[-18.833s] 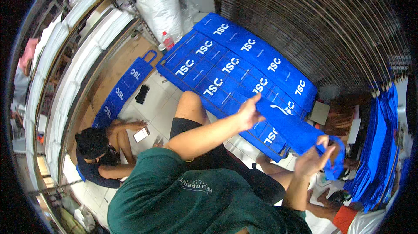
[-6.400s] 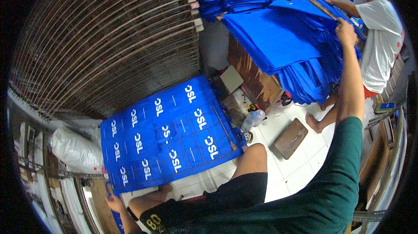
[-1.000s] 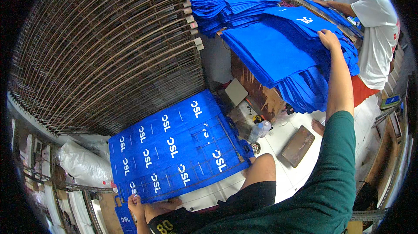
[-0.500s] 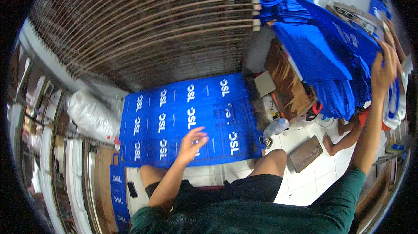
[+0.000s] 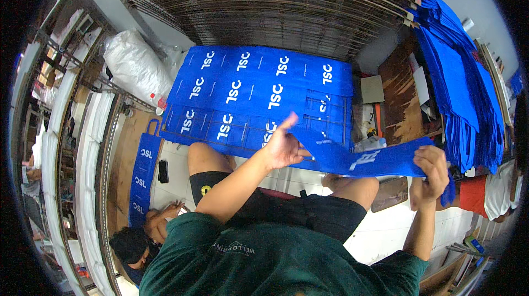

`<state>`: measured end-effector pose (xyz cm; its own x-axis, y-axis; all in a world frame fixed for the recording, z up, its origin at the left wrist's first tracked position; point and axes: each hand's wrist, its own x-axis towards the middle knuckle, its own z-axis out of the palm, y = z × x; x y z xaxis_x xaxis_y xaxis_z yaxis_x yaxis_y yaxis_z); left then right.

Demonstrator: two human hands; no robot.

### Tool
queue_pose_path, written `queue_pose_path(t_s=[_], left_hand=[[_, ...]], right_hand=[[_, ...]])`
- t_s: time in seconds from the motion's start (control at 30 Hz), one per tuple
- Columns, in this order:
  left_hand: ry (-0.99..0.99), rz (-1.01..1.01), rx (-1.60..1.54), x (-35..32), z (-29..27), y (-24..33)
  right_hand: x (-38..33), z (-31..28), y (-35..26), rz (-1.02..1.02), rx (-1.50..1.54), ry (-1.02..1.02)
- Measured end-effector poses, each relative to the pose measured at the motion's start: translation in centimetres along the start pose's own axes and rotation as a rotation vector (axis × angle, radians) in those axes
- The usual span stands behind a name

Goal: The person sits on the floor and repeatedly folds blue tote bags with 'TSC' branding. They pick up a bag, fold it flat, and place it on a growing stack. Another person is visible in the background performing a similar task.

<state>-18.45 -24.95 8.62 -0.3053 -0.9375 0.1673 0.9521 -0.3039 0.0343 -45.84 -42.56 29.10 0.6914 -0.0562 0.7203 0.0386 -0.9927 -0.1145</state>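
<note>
A blue cloth bag [image 5: 366,158] with white print is stretched sideways over my lap. My right hand [image 5: 431,172] is closed on its right end. Its left end reaches my left hand [image 5: 284,146], whose thumb points up, apart from the fingers; the cloth's edge lies against or just behind these fingers, and I cannot tell which. Beyond my knees, similar printed blue bags [image 5: 237,91] lie in overlapping rows on a low wire rack. To the right hangs a thick stack of blue bags [image 5: 454,81].
Tiered wire racks [image 5: 264,4] rise at the back. A white plastic-wrapped bundle [image 5: 135,62] and shelving stand left. A phone [image 5: 163,171] lies on the floor near a printed blue bag [image 5: 141,177]. One person [image 5: 132,246] is low at left; another's red shorts [image 5: 473,194] show at right.
My right hand has come from the hanging stack toward my lap, bringing a blue bag. My left hand has moved right and up to meet the bag. The view has turned.
</note>
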Motion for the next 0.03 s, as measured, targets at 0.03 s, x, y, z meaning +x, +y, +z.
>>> queue_pose_path(t_s=[0.03], left_hand=[[0.0,0.01,-0.004,-0.55,-0.85,0.0]], right_hand=[[-0.05,0.64,-0.43,0.037,0.037,-0.028]])
